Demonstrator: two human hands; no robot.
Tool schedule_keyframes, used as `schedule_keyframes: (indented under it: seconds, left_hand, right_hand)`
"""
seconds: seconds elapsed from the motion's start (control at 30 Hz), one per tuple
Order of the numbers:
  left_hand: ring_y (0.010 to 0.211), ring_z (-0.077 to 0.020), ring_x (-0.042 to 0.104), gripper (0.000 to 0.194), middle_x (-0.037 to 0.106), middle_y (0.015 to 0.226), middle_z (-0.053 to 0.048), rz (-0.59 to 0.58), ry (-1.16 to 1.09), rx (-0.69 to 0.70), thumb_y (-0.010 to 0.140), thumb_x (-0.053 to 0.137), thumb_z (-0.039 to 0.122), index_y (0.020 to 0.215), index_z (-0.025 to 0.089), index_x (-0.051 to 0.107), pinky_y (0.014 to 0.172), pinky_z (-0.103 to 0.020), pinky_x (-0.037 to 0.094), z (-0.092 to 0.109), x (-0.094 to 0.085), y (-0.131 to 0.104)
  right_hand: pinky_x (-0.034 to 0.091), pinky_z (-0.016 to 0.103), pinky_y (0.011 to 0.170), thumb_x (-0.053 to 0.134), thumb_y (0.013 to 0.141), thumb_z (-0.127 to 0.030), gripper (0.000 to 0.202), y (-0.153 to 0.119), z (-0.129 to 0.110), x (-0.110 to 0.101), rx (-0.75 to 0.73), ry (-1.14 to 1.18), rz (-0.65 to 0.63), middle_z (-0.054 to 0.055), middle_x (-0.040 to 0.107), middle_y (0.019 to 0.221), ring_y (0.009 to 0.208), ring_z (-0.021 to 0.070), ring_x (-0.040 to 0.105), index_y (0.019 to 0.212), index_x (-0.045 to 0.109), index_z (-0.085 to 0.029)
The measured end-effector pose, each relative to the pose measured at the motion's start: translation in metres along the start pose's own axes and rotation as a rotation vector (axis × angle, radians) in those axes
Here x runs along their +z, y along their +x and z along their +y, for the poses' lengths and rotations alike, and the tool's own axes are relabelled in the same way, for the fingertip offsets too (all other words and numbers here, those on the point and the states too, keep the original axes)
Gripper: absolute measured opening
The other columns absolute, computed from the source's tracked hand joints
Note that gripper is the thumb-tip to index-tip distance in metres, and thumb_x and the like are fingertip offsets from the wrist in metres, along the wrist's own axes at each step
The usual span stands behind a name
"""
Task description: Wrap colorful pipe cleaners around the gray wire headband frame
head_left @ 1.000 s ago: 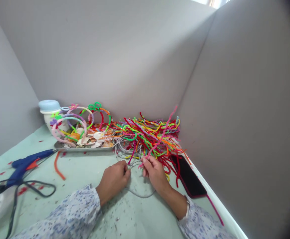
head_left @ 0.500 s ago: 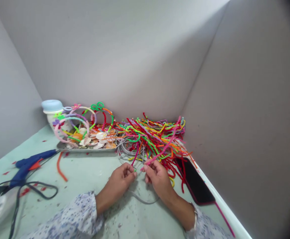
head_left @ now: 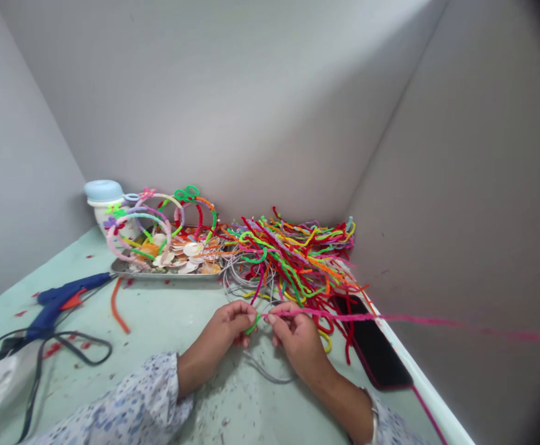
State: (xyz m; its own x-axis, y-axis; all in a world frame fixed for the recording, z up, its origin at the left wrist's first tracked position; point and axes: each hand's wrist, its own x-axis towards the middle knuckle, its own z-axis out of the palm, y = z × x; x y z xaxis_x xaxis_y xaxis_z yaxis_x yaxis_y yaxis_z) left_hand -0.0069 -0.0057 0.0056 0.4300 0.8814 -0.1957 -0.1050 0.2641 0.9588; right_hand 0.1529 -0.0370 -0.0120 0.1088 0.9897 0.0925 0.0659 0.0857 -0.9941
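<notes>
Left fingers (head_left: 241, 322) in a pinch on curved green chenille (head_left: 253, 326), right fingers (head_left: 280, 327) on long, fuzzy pink chenille (head_left: 358, 317).

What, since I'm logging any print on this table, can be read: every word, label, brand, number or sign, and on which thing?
None: no text can be read.
The glue gun, phone and white jar show no legible lettering; any small print there would be too blurred to read.
</notes>
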Motion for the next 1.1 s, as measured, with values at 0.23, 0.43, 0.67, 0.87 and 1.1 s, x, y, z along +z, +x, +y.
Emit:
schedule_keyframes:
  seconds: [0.23,0.43,0.67,0.87,1.1]
  left_hand:
    - [0.047,-0.0059,0.044,0.021,0.052,0.066,0.004,0.022,-0.075,-0.039,0.074,0.067,0.025,0.089,0.014,0.056,0.046,-0.019,0.034,-0.0008,0.0001,0.0003]
    - [0.048,-0.0058,0.045,0.018,0.053,0.07,0.001,-0.016,-0.092,-0.048,0.074,0.067,0.024,0.085,0.014,0.058,0.046,-0.019,0.033,0.0016,-0.0014,0.0002]
    - [0.048,-0.0062,0.045,0.015,0.056,0.069,-0.001,-0.09,-0.055,-0.058,0.077,0.064,0.026,0.079,0.012,0.061,0.047,-0.019,0.034,0.0012,-0.0015,0.0009]
    - [0.047,-0.006,0.046,0.017,0.059,0.071,-0.002,-0.121,-0.045,-0.059,0.078,0.064,0.028,0.082,0.012,0.063,0.047,-0.019,0.033,-0.0024,-0.004,0.0026]
    - [0.049,-0.0056,0.046,0.02,0.059,0.072,-0.002,-0.135,-0.102,-0.105,0.077,0.068,0.028,0.087,0.011,0.066,0.05,-0.019,0.035,0.0032,-0.0036,-0.0001]
  right_hand:
    - [0.035,0.018,0.041,0.058,0.083,-0.033,0.015,-0.0011,0.0019,-0.0007,0.036,-0.08,0.001,-0.007,0.051,0.048,0.043,0.0093,0.047,0.082,0.055,-0.019]
    - [0.037,0.019,0.042,0.058,0.083,-0.034,0.016,-0.001,0.0021,-0.0006,0.034,-0.103,0.009,-0.007,0.051,0.048,0.044,0.0103,0.048,0.084,0.055,-0.019]
    - [0.037,0.019,0.042,0.059,0.083,-0.035,0.016,-0.0033,-0.0016,0.0003,0.026,-0.084,0.001,-0.007,0.051,0.048,0.044,0.0103,0.048,0.083,0.055,-0.019]
    - [0.038,0.02,0.043,0.059,0.083,-0.035,0.016,-0.0024,-0.0007,0.0003,0.009,-0.099,0.007,-0.006,0.052,0.05,0.045,0.0113,0.051,0.084,0.055,-0.02]
    - [0.04,0.023,0.046,0.06,0.084,-0.037,0.016,-0.0022,0.0046,-0.0004,-0.058,-0.143,0.03,-0.004,0.052,0.056,0.048,0.0134,0.05,0.084,0.056,-0.021]
